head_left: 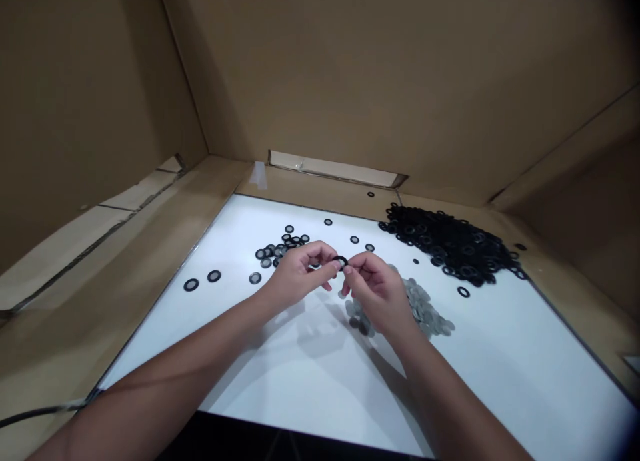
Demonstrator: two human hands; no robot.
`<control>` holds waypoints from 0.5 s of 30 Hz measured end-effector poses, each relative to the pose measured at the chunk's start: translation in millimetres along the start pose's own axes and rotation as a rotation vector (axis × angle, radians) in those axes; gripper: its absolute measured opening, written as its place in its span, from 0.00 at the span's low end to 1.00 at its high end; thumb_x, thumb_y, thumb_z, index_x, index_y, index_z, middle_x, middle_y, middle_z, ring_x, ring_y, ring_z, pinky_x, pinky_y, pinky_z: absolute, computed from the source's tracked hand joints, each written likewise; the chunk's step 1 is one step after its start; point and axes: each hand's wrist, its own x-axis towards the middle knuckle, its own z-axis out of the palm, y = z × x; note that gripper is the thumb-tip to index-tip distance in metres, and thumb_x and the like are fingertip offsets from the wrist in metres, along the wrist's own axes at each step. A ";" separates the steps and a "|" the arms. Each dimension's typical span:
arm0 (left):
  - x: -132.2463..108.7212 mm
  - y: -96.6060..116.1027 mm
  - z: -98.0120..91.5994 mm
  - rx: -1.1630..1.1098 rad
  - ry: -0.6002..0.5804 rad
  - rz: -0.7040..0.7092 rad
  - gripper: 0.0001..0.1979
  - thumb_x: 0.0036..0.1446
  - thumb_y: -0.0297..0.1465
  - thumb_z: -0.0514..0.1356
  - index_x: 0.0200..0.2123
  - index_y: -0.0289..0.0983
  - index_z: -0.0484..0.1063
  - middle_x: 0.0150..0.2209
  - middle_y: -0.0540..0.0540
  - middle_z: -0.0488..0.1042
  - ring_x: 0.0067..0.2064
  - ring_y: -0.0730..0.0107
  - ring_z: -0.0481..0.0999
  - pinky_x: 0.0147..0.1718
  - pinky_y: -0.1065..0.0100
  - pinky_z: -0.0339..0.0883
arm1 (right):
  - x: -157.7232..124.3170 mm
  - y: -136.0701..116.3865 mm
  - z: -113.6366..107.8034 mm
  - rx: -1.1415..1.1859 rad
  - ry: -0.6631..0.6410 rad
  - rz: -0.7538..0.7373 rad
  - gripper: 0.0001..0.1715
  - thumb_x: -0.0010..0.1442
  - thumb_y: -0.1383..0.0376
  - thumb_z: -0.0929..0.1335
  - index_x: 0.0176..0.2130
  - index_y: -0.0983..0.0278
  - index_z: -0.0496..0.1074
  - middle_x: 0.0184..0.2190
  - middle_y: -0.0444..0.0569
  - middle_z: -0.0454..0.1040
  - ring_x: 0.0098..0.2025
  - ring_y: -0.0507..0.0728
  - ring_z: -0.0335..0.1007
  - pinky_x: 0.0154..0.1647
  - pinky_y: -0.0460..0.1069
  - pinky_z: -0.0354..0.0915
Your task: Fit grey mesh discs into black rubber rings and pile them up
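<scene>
Above the white board, my left hand [303,272] and my right hand [381,293] meet with their fingertips on one black rubber ring [341,261]. Each hand pinches an edge of it; whether a disc sits inside the ring is too small to tell. Below and behind my right hand spreads a heap of thin grey discs [425,309], partly hidden by that hand. Beyond my left hand lies a loose cluster of black rings with grey centres [273,251], partly covered by the fingers.
A large pile of black rings [445,244] covers the back right of the white board [300,387]. Single rings lie around, among them one ring [191,285] at the left. Cardboard walls [350,74] enclose the board, and a black cable [40,414] runs at the lower left.
</scene>
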 end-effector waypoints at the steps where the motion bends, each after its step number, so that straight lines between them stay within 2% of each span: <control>1: 0.7 -0.2 -0.9 -0.017 0.000 -0.010 0.07 0.59 0.33 0.63 0.34 0.35 0.72 0.32 0.50 0.70 0.33 0.73 0.73 0.32 0.70 0.75 | 0.7 -0.6 -1.5 -0.022 -0.010 -0.049 0.04 0.65 0.63 0.68 0.41 0.61 0.70 0.28 0.43 0.74 0.27 0.53 0.71 0.26 0.47 0.65; 4: 2.7 -1.5 -3.9 -0.064 -0.015 -0.035 0.07 0.58 0.33 0.64 0.32 0.35 0.72 0.32 0.50 0.72 0.34 0.72 0.74 0.33 0.69 0.75 | 2.9 -2.3 -6.1 -0.186 -0.043 -0.262 0.16 0.65 0.68 0.69 0.53 0.58 0.72 0.36 0.46 0.74 0.33 0.53 0.72 0.31 0.48 0.69; 7: 3.6 -2.9 -5.0 -0.109 -0.042 -0.080 0.08 0.58 0.33 0.64 0.31 0.35 0.72 0.31 0.49 0.73 0.35 0.72 0.74 0.33 0.70 0.75 | 3.7 -2.0 -7.2 -0.306 -0.044 -0.383 0.17 0.66 0.71 0.68 0.53 0.56 0.73 0.35 0.45 0.73 0.34 0.53 0.70 0.32 0.48 0.69; 15: 3.6 -5.2 -2.0 -0.210 -0.074 -0.157 0.06 0.55 0.32 0.66 0.31 0.34 0.75 0.30 0.49 0.75 0.31 0.76 0.75 0.33 0.72 0.72 | 1.5 3.0 -1.5 -0.350 0.034 -0.379 0.12 0.62 0.69 0.71 0.45 0.58 0.70 0.34 0.45 0.72 0.32 0.54 0.70 0.30 0.49 0.69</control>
